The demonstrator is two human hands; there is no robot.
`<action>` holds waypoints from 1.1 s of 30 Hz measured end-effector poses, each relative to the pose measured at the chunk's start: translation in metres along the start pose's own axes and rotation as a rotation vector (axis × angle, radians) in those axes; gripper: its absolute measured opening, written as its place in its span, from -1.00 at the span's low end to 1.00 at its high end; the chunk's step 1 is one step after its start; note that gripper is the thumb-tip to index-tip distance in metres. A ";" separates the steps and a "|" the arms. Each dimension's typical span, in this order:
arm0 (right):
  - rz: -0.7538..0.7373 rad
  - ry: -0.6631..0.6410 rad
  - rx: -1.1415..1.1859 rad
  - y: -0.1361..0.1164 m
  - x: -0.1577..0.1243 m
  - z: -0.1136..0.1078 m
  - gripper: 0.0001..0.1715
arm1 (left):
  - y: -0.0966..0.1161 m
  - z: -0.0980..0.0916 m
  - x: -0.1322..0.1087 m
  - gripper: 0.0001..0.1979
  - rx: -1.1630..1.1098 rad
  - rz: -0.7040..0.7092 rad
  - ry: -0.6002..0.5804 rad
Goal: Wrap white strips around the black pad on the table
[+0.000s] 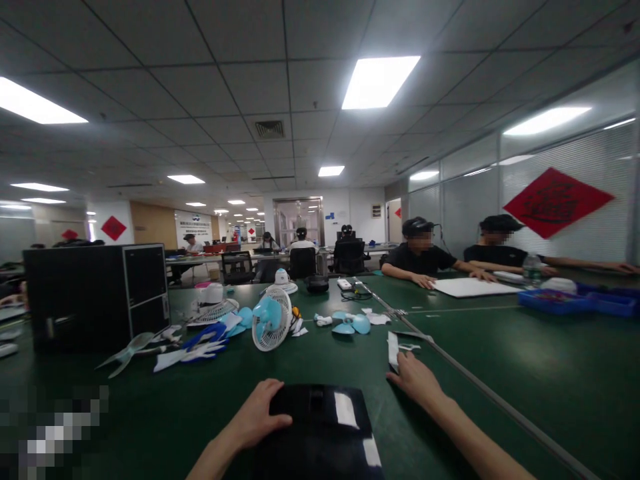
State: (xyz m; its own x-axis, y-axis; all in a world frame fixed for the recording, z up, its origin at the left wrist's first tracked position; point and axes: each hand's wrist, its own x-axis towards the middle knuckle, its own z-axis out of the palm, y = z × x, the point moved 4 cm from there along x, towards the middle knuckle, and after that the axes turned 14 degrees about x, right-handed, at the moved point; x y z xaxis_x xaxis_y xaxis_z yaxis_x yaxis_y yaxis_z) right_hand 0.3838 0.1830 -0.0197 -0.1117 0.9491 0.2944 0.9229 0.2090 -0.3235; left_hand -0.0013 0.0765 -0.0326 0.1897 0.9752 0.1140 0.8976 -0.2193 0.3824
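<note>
A glossy black casing (320, 437) with white patches stuck on it lies on the green table right in front of me, its near end cut off by the picture's bottom. My left hand (260, 415) grips its left side, thumb over the top and fingers along the far left corner. To the right of the casing, my right hand (417, 379) rests low over the table, closed on the near end of a narrow white piece (393, 348). Its fingertips are partly hidden, and what exactly the white piece is I cannot make out.
Beyond my hands stand a white fan with blue blades (271, 320), loose blue fan blades (351, 323) and blue-white gloves (193, 347). A black computer case (95, 293) is at left. A grey cable strip (450, 360) crosses the table; blue trays (555, 300) and two people sit at right.
</note>
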 end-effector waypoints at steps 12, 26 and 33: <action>0.065 -0.023 0.014 0.004 0.006 0.003 -0.70 | 0.005 -0.003 -0.001 -0.17 -0.017 -0.009 -0.002; 0.073 0.339 0.313 0.015 -0.013 -0.087 -0.66 | 0.002 -0.004 0.002 -0.20 -0.018 -0.028 0.048; -0.136 0.140 1.090 -0.044 -0.031 -0.083 -0.67 | -0.008 -0.003 0.007 -0.29 -0.073 -0.039 0.124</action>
State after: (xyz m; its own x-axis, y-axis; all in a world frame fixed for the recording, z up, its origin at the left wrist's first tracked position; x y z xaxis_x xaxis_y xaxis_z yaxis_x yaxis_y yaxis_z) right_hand 0.3771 0.1248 0.0598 -0.0813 0.8817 0.4647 0.0799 0.4705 -0.8788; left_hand -0.0084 0.0850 -0.0318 0.1003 0.9730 0.2081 0.8710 -0.1869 0.4544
